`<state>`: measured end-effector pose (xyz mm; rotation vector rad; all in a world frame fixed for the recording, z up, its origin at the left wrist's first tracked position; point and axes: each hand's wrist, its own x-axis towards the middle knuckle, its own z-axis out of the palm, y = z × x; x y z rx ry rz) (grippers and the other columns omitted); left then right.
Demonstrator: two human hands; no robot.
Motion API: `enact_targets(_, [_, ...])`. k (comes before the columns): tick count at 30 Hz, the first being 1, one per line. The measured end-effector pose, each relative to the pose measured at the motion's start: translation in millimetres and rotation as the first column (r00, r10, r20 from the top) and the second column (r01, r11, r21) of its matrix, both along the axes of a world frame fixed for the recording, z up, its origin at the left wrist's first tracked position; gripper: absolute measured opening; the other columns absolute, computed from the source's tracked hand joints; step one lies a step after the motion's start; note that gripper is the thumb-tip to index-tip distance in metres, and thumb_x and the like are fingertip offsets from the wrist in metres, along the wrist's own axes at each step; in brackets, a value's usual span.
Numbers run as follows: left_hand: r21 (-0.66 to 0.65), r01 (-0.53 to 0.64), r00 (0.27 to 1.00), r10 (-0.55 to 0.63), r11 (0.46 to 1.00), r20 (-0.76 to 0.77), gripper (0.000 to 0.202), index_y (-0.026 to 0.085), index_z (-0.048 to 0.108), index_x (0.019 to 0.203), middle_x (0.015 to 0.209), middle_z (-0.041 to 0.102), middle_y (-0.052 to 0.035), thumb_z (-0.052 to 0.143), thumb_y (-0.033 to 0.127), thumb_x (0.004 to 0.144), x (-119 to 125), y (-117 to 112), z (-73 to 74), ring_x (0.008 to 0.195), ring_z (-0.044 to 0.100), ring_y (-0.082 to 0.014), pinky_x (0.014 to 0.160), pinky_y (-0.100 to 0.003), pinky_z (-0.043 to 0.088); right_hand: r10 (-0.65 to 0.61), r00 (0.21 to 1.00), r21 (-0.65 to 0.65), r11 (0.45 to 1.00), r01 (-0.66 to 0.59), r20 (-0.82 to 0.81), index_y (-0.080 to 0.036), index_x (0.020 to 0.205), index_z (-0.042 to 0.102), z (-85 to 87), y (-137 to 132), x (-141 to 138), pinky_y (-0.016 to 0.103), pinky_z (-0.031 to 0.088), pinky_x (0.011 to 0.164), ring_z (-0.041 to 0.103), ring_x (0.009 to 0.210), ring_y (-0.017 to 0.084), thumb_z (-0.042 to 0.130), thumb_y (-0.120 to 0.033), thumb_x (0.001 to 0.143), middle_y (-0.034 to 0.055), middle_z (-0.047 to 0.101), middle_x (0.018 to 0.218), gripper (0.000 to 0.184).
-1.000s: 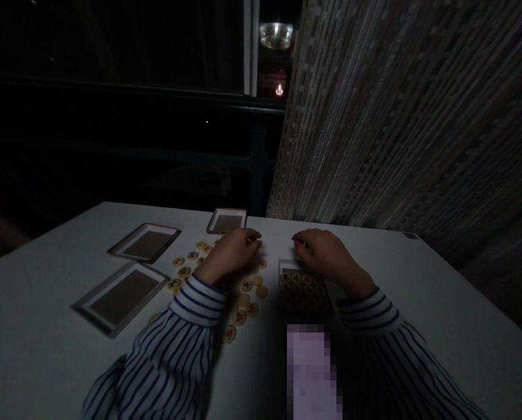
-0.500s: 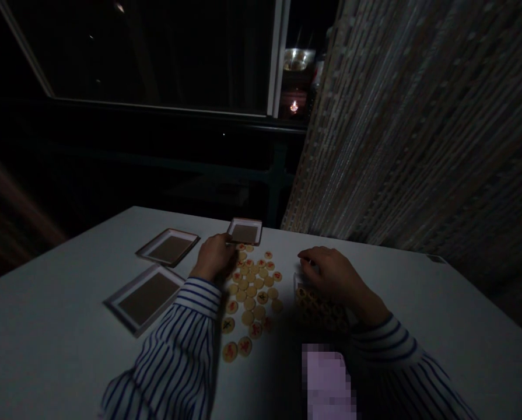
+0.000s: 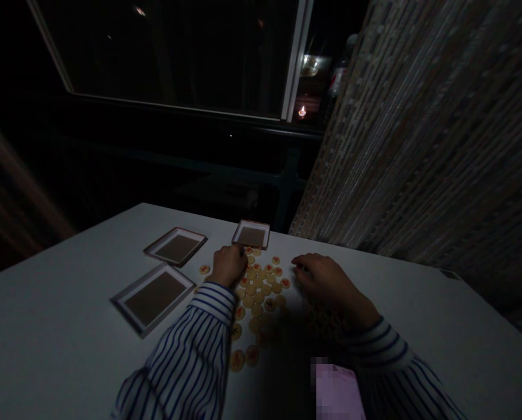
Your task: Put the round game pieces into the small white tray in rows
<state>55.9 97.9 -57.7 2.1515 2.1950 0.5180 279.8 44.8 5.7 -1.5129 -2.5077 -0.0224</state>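
Observation:
Round Chinese chess pieces (image 3: 259, 297), some with red or black characters, lie in a loose spread on a white table (image 3: 68, 291). My left hand (image 3: 228, 266) is over the far left edge of this spread, its fingers curled down. Its fingertips are hidden, so what it may hold does not show. My right hand (image 3: 324, 283) hovers right of the spread, thumb and fingers reaching left and somewhat apart, nothing seen between them. Below it, in dark shadow, more chess pieces (image 3: 326, 322) sit close together. One piece (image 3: 205, 269) lies left of my left hand.
Three shallow box parts with pale rims lie left and behind: a near one (image 3: 121, 307), a middle one (image 3: 152, 255) and a far one (image 3: 240, 223). A phone (image 3: 337, 388) is at the near edge. Beyond stand a window frame (image 3: 293, 64) and a string curtain (image 3: 374, 146).
The view has shifted a little. My left hand has moved slightly right and nearer me, uncovering a piece on its left. My right hand has moved a little left, towards the spread.

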Motion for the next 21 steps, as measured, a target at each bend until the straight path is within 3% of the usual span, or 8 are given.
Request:
enact_targets(13, [-0.020,-0.019,1.000,0.019,1.000,0.016,0.035,0.022,0.060,0.107,0.096,0.067,-0.0108,0.044,0.031,0.077,1.7,-2.1,3.0,0.093,0.060,-0.0242,0.079,-0.032,0.042,-0.023,0.999,0.058,0.998,0.026,-0.042,-0.017,0.104,0.061,-1.4,-1.0,16.2,0.031,0.040,0.083,0.057,0.092,0.019,0.042,-0.028,0.082,0.0066,0.065,0.099,0.031])
enact_targets(21, [0.045,0.013,0.998,-0.016,0.999,0.063,0.033,0.022,0.059,0.105,0.095,0.067,-0.0075,0.045,0.031,0.076,0.2,-2.2,8.0,0.090,0.061,-0.0233,0.078,-0.031,0.042,-0.021,1.000,0.057,0.998,0.022,-0.019,-0.017,0.104,0.061,-1.5,-3.1,16.1,0.031,0.041,0.082,0.058,0.091,0.019,0.042,-0.027,0.082,0.0068,0.065,0.098,0.031])
